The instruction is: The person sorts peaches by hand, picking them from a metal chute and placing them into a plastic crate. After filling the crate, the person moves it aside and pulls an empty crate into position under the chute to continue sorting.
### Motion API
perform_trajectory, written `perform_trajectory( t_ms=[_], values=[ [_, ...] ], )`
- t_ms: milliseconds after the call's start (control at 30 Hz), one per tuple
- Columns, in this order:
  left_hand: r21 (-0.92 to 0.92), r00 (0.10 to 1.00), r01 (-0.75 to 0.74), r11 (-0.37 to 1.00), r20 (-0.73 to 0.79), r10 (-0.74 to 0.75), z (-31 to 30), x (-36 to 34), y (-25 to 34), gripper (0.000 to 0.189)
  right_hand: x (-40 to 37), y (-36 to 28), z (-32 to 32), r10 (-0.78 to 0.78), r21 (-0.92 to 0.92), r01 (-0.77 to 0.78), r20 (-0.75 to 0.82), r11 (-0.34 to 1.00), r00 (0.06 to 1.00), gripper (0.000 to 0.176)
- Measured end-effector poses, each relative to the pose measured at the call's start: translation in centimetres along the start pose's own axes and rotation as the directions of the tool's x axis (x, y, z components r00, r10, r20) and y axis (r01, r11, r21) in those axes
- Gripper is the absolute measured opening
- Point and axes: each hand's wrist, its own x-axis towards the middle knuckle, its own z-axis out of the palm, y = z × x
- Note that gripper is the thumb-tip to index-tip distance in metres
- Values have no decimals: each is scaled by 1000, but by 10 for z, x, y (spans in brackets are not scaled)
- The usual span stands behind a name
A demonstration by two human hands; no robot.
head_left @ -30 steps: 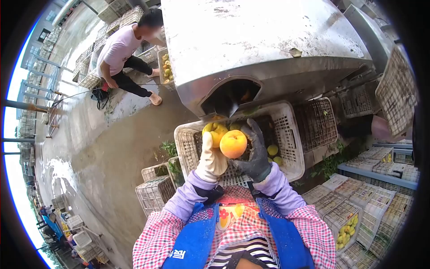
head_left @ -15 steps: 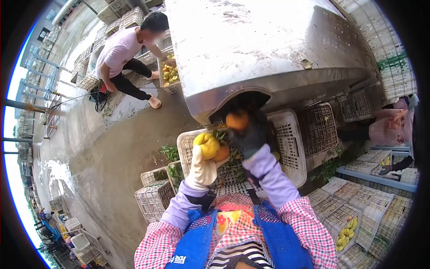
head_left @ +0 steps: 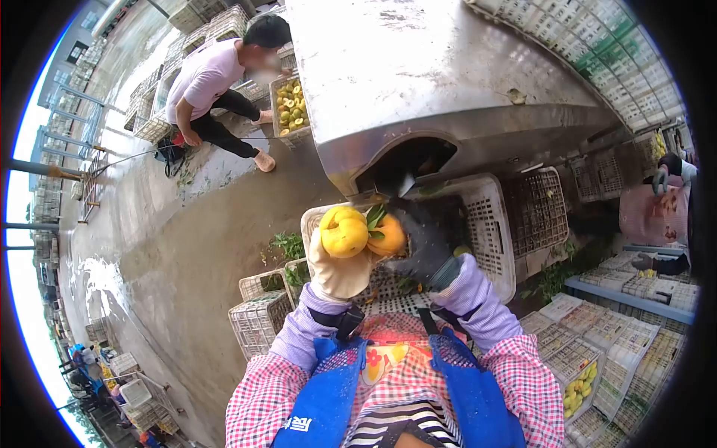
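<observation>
My left hand (head_left: 340,270), in a cream glove, is closed round a yellow fruit (head_left: 343,231) in front of my chest. Beside it, touching or nearly so, is an orange fruit (head_left: 387,236) with green leaves (head_left: 376,215). My right hand (head_left: 427,243), in a dark glove, has its fingers against the right side of this orange fruit. Both hands are over a white plastic crate (head_left: 482,216) below the dark opening (head_left: 418,160) of a metal machine (head_left: 448,75).
A person in a pink shirt (head_left: 213,75) bends by a crate of fruit (head_left: 291,104) at the upper left. Stacked crates (head_left: 261,317) stand at the lower left and right. Another person in a pink apron (head_left: 653,213) is at the far right. Wet concrete floor (head_left: 179,276) spreads out left.
My right hand has come down from the machine opening with an orange fruit, now beside the yellow one. An orange fruit earlier at my left hand is no longer clearly visible there.
</observation>
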Motion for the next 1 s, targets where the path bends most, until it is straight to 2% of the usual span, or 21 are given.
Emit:
perform_trajectory(
  t_ms=[67, 100, 133, 200, 233, 267, 300, 333, 367, 433, 500, 567, 633, 700, 733, 800, 833, 900, 967, 1000],
  values=[
    [-27, 999, 15, 1000, -29, -16, -11, -1, 0, 49, -21, -3, 11, 87, -34, -89, -62, 995, 994, 91],
    [506, 989, -135, 852, 18, 147, -18, 2, -1, 51, -22, -3, 9, 78, -22, -80, -113, 997, 991, 90],
    [873, 956, -242, 423, 140, 257, -26, 6, -1, 53, -24, -3, 9, 70, -6, -72, -162, 997, 984, 88],
    [934, 944, -259, 246, 191, 269, -20, 6, 6, 59, -24, 0, 12, 80, 17, -79, -246, 997, 966, 84],
    [771, 972, -209, 602, 95, 215, -15, 1, 11, 62, -25, 7, 15, 96, 22, -93, -280, 995, 955, 81],
    [488, 992, -124, 864, 30, 126, -3, -3, 17, 66, -23, 11, 16, 109, 26, -106, -316, 994, 943, 79],
    [130, 1000, -15, 991, 5, 15, 1, -6, 23, 70, -16, 14, 15, 83, -51, -105, -324, 993, 942, 77],
    [226, 1000, 17, 974, 9, -19, -27, -8, 28, 76, -6, 18, 15, 56, -128, -103, -326, 986, 944, 75],
    [339, 1000, 18, 941, 15, -24, -27, -9, 33, 79, 5, 22, 14, 27, -204, -98, -325, 974, 945, 73],
    [356, 994, 29, 934, -106, 10, -23, -21, 30, 82, 34, 35, 15, -20, -284, -78, -327, 956, 945, 76],
    [356, 998, 43, 933, -66, -21, -34, -20, 31, 79, 56, 56, 27, 10, -375, -133, -312, 918, 950, 76],
    [360, 999, 40, 932, -43, -26, -31, -20, 29, 78, 75, 69, 40, 112, -426, -214, -252, 879, 961, 76],
    [399, 997, 64, 915, -68, -40, -30, -16, 26, 78, 87, 68, 41, 201, -416, -271, -205, 868, 958, 77],
    [459, 997, 78, 885, -51, -61, -18, -7, 27, 78, 92, 62, 35, 248, -323, -311, -221, 894, 943, 77],
    [521, 997, 75, 850, -56, -54, -13, -3, 25, 76, 90, 55, 27, 242, -228, -307, -272, 924, 931, 77],
    [560, 1000, 10, 828, 13, -21, -6, 1, 21, 74, 74, 31, 7, 194, 34, -197, -400, 980, 896, 77],
    [574, 999, -24, 819, 48, -5, -4, 3, 19, 73, 59, 16, -2, 176, 96, -152, -349, 984, 920, 77],
    [545, 995, 24, 838, 68, -73, -2, 6, 15, 73, 20, -12, -25, 117, 87, -112, -54, 990, 992, 84],
    [508, 992, 87, 857, 33, -121, 14, 1, 5, 70, -6, -19, -7, 9, -38, -11, -44, 999, 999, 93],
    [460, 986, 104, 882, 72, -153, 21, -1, 0, 65, -12, -18, -2, -46, -103, 42, -36, 994, 998, 97]
  ],
)
